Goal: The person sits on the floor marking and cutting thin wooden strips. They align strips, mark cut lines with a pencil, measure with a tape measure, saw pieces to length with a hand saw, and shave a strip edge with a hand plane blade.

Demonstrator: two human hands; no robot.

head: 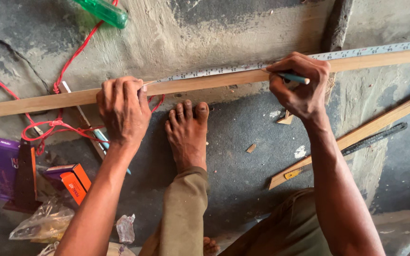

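A long wooden strip point(200, 83) lies across the concrete floor from left to right. A steel measuring tape point(224, 69) runs along its far edge. My left hand point(122, 109) presses down on the strip and pins the tape's end with its fingertips. My right hand point(299, 85) holds a blue-green pencil point(292, 77) with its tip against the strip beside the tape. My bare foot point(187, 135) rests on the floor just under the strip, between the two hands.
A second wooden strip point(357, 137) and a dark ruler point(374, 138) lie at the right. A red cord point(55, 124), purple box point(0, 163), orange box point(76, 182), plastic bags point(43, 223) and a green screwdriver handle point(104, 11) sit at the left.
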